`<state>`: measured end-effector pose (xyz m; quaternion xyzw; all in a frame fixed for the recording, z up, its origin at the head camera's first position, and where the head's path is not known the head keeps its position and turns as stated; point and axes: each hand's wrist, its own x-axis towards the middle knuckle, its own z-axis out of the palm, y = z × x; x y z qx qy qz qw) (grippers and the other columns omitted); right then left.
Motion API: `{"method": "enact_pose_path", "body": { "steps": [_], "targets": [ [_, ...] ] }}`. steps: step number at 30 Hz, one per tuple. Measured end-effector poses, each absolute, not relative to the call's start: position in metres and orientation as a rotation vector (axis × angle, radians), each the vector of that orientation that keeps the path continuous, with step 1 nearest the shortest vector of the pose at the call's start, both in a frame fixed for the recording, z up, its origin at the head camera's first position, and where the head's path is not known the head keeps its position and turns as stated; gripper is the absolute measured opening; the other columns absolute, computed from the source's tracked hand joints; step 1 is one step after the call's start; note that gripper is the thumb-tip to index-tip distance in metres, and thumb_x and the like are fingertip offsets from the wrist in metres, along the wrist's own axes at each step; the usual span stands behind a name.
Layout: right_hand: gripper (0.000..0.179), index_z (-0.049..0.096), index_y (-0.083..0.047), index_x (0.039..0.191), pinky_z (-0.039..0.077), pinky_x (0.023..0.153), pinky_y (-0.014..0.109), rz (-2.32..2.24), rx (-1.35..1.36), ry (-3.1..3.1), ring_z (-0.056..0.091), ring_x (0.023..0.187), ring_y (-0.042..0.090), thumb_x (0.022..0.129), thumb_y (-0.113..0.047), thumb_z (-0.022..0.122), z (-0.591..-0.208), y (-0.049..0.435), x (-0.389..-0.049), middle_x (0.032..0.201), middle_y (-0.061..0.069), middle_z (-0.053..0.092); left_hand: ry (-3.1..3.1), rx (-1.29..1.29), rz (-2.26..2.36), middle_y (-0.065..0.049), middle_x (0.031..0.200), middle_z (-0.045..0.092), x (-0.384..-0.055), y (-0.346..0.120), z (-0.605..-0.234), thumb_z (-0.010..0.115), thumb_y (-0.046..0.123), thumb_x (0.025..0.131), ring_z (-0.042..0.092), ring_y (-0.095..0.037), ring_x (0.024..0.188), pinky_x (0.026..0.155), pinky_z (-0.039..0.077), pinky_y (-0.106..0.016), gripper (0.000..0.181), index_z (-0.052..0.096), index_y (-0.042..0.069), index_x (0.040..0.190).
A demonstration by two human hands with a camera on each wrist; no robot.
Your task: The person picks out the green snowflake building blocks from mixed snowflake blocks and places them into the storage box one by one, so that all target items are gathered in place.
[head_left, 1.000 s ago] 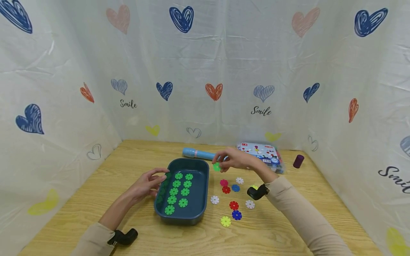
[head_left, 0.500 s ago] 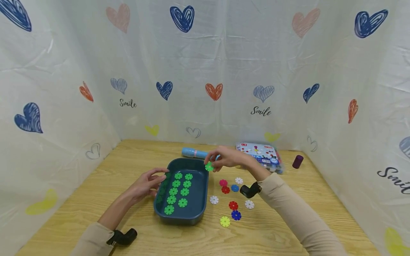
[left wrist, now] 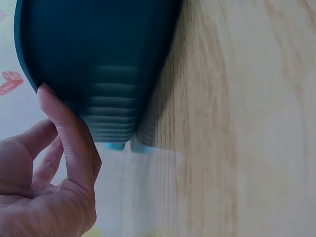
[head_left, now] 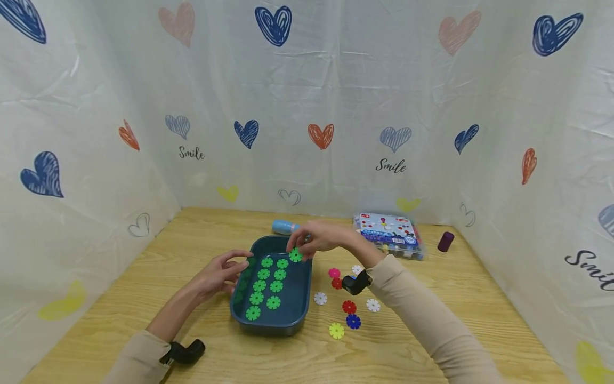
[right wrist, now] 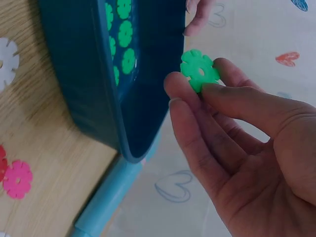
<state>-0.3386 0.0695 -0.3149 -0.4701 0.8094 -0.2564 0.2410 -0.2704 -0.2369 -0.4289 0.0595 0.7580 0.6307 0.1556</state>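
My right hand pinches a green notched plastic snowflake disc between thumb and fingers. It is over the far right part of a dark blue-green rectangular tray. Several matching green discs lie flat inside in two columns; the left column is longer. At the tray's left side, my left hand touches the rim with its fingertips, its fingers loosely bent. The left wrist view shows the left hand against the tray's outer wall; it holds no disc.
Right of the tray lie loose discs: white, red, dark blue, yellow and pink. A light-blue cylindrical object lies behind the tray. A clear-sided box and a purple cylinder are at the back right.
My right hand has carried the green disc leftward from beside the tray to above its far right part. The left hand has stayed at the rim.
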Motion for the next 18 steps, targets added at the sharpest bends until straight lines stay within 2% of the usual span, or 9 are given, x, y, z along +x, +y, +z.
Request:
{"method": "enact_pose_path", "body": {
  "steps": [5,12,18],
  "targets": [
    [0.024,0.066,-0.004,0.119,0.060,0.073,0.031,-0.636,-1.278,2.172,0.071,0.090,0.039,0.098,0.000,0.055,-0.318,0.054,-0.336,0.103,0.017,0.070,2.159,0.168,1.806,0.000,0.089,0.061,-0.272,-0.237,-0.430,0.059,0.036,0.098,0.060,-0.011,0.066,0.055,0.052,-0.022,0.053,0.043,0.015,0.144],
    [0.024,0.067,-0.001,0.119,0.060,0.072,0.031,-0.608,-1.269,2.114,0.071,0.089,0.039,0.097,0.000,0.055,-0.330,0.037,-0.334,0.100,0.019,0.070,2.153,0.177,1.804,-0.004,0.091,0.062,-0.272,-0.237,-0.431,0.058,0.036,0.098,0.062,-0.013,0.067,0.056,0.054,-0.024,0.052,0.043,0.015,0.144],
    [0.023,0.067,0.000,0.117,0.060,0.073,0.030,-0.599,-1.250,2.067,0.071,0.089,0.039,0.097,0.001,0.056,-0.339,0.025,-0.331,0.099,0.019,0.069,2.150,0.189,1.808,-0.001,0.088,0.061,-0.272,-0.237,-0.430,0.056,0.033,0.100,0.063,-0.012,0.067,0.056,0.054,-0.024,0.049,0.043,0.015,0.144]
  ]
}}
